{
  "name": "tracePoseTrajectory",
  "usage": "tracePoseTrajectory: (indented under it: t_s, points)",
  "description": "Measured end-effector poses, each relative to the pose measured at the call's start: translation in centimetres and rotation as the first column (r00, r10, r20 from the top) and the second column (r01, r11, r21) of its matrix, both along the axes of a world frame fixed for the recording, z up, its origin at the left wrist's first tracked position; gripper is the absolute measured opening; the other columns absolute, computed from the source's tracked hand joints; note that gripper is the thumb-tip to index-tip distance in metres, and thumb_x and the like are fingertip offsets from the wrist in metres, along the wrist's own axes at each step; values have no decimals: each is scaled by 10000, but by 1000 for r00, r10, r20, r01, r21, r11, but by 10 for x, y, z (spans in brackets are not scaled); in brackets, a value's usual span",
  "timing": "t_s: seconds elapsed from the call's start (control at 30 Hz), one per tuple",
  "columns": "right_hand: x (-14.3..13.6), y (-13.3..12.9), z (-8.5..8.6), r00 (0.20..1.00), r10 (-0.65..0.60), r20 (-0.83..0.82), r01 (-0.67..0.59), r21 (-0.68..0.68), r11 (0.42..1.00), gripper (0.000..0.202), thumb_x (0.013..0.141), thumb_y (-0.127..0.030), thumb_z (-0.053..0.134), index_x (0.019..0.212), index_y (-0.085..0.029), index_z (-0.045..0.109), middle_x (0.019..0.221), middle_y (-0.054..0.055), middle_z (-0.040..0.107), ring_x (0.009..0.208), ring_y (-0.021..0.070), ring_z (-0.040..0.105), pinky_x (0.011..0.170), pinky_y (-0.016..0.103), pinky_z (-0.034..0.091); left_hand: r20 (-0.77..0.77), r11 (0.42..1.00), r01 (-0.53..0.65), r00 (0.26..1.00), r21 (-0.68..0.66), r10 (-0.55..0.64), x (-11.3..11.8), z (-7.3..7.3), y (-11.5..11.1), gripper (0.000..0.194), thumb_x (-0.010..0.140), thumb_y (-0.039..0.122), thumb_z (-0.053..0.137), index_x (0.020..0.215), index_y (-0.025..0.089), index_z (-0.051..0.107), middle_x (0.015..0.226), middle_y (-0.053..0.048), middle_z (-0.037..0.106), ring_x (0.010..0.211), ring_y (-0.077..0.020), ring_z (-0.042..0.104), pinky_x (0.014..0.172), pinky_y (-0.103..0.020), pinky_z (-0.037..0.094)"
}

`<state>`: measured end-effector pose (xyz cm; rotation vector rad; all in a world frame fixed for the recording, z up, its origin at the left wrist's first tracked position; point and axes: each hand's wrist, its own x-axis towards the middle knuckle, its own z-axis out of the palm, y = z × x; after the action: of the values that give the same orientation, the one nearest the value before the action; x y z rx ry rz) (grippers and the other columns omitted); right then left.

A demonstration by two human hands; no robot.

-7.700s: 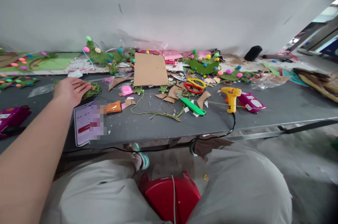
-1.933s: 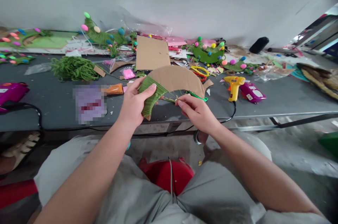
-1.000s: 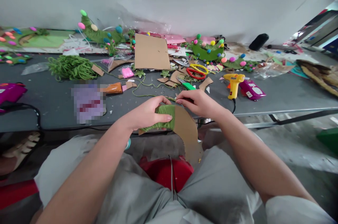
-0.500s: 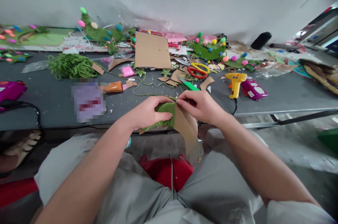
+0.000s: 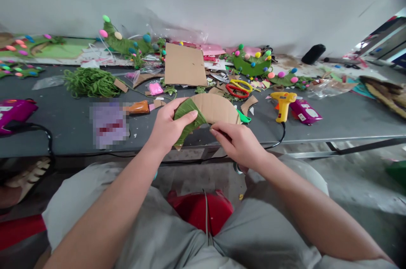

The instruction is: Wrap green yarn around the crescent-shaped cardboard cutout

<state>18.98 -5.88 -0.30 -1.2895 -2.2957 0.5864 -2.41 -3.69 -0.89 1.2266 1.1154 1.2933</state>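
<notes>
A cardboard crescent (image 5: 218, 108) is held over the table's near edge, its left part wound with green yarn (image 5: 186, 117) and its right part bare. My left hand (image 5: 168, 127) is closed on the wound end, with the thumb lying across the yarn. Just below the inner curve, my right hand (image 5: 241, 144) is closed in a pinch on the yarn strand; little of the strand shows at the fingertips. Behind my left hand lies a loose hank of green yarn (image 5: 90, 83). A green-handled cutter (image 5: 244, 117) is partly covered by the crescent.
A yellow glue gun (image 5: 283, 104) stands at right beside a purple device (image 5: 306, 112). Red and yellow scissors (image 5: 239, 88), cardboard scraps and a cardboard sheet (image 5: 185, 65) lie behind the crescent. Finished-looking green crescents with coloured balls (image 5: 252, 66) line the wall. Another purple device (image 5: 15, 114) is at left.
The crescent has swung up, its bare end now pointing right over the table instead of down. My right hand has moved from its upper edge to below the inner curve.
</notes>
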Motion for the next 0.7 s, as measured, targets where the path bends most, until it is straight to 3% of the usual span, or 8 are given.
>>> tracePoseTrajectory:
  t_s: [0.3,0.7]
  points:
    - [-1,4,-1,986,-96,-132,88,-68,994,247,1014,-354,474,960,-200,660,759,16,645,612,129,478,615,270,356,15,993,-83,997,84,82,1,2,-2,368,793,316,775,1141,214,713,986,-48,711,776,-216,676,667,-352,599]
    - [-2,10,-5,951,-97,-295,36,-205,978,243,1005,-374,506,873,-194,604,673,-28,496,622,121,435,606,269,352,109,994,-95,990,58,88,0,2,0,387,789,311,784,1152,212,690,973,-49,711,734,-199,690,659,-346,603]
